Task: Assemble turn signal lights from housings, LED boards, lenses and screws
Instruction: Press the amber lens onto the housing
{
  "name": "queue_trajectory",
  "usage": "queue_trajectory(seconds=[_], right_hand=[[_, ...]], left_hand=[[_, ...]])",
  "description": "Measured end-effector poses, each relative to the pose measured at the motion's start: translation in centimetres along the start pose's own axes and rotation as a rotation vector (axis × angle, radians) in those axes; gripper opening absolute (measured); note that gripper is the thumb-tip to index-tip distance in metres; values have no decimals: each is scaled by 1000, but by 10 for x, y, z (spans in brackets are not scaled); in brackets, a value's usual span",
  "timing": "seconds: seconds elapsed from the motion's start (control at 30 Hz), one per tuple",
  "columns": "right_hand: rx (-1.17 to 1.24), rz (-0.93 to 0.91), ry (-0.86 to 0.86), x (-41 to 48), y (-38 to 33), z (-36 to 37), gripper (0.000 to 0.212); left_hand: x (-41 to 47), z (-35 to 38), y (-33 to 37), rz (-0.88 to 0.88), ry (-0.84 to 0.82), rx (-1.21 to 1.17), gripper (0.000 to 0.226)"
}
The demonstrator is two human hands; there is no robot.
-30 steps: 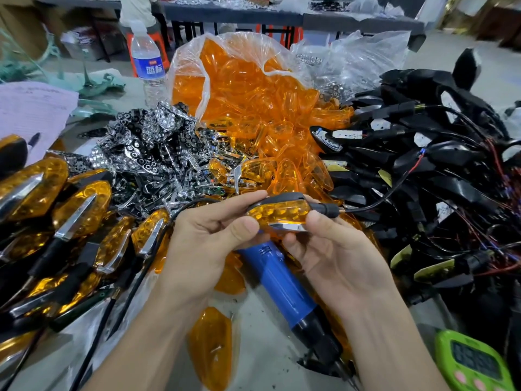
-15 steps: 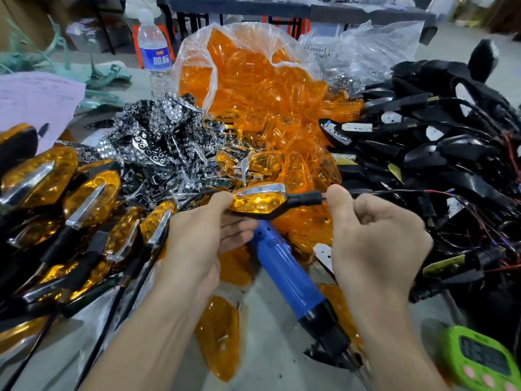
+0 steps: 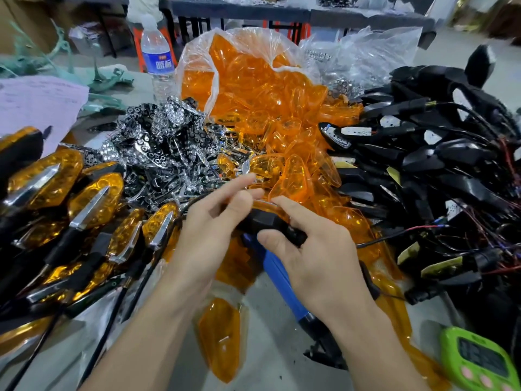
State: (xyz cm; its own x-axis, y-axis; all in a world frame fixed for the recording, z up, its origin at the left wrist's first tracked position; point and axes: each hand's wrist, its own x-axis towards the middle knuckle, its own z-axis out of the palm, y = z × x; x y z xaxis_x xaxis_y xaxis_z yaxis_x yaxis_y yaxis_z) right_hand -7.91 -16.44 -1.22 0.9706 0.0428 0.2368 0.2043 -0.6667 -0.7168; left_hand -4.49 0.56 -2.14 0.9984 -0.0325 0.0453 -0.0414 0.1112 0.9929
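I hold one turn signal light (image 3: 266, 220) between both hands, its black back turned up and an amber lens edge showing at the far side. My right hand (image 3: 315, 255) grips the black housing near its stem, thumb underneath. At the light's left end, the fingers of my left hand (image 3: 208, 230) are blurred and stretched out, touching it. A blue electric screwdriver (image 3: 277, 280) lies on the table under my hands. Assembled amber lights (image 3: 70, 207) are heaped at the left.
A clear bag of orange lenses (image 3: 253, 88) spills in the middle, chrome reflectors (image 3: 163, 142) to its left, black wired housings (image 3: 423, 165) piled at the right. A loose lens (image 3: 222, 337) lies near me, a green timer (image 3: 476, 362) at the lower right, a water bottle (image 3: 156, 57) behind.
The light has been turned over, from amber lens up to black back up. My right hand moved from the stem's wire end onto the housing, and my left fingers have loosened.
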Motion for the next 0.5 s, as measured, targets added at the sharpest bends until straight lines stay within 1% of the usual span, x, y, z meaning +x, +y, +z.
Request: queue_trajectory(seconds=[0.07,0.13,0.17,0.23,0.27,0.33,0.43,0.5], right_hand=[[78,-14,11,0,2,1,42],[124,-14,3,2,4,1,24],[139,3,-14,3,4,2,28],[176,41,-49,4,7,2,49],[189,48,-52,4,7,2,52],[218,42,-61,4,8,3,52],[218,46,-58,3,8,4,57],[202,46,-35,3,9,5,54]], left_hand=[[1,-4,2,50,-137,-39,44],[2,-6,4,101,-182,-76,46],[2,-6,5,124,-170,-80,42],[1,-4,3,170,-117,-62,30],[1,-3,1,181,-92,-52,26],[0,-1,0,186,-56,-30,22],[1,-1,-1,170,-22,-8,20],[0,-2,0,168,-15,-14,20]])
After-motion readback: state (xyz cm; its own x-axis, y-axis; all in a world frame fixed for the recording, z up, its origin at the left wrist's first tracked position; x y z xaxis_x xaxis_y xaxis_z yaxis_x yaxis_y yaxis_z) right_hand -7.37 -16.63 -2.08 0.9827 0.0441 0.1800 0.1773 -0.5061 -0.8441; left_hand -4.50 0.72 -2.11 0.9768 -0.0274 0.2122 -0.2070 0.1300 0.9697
